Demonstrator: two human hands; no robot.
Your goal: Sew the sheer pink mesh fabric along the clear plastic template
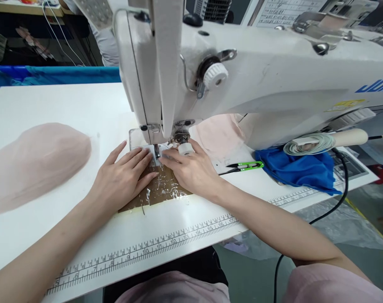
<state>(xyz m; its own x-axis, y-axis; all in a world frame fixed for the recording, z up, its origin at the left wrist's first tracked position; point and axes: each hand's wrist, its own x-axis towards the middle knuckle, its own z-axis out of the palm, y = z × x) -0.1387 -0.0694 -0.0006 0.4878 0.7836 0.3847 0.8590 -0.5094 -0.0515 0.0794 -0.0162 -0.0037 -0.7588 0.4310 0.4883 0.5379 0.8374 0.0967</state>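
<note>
Sewing machine (140,63); hands (123,179) (196,170) on brown patch (164,185) (visible long axis left-right).

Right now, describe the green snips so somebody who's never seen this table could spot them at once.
Find the big white sewing machine, then look on the white table below its arm. Between the right hand and the crumpled blue cloth lie the slim snips. Unlike the soft cloth beside them, they have a bright green handle and dark, pointed blades.
</note>
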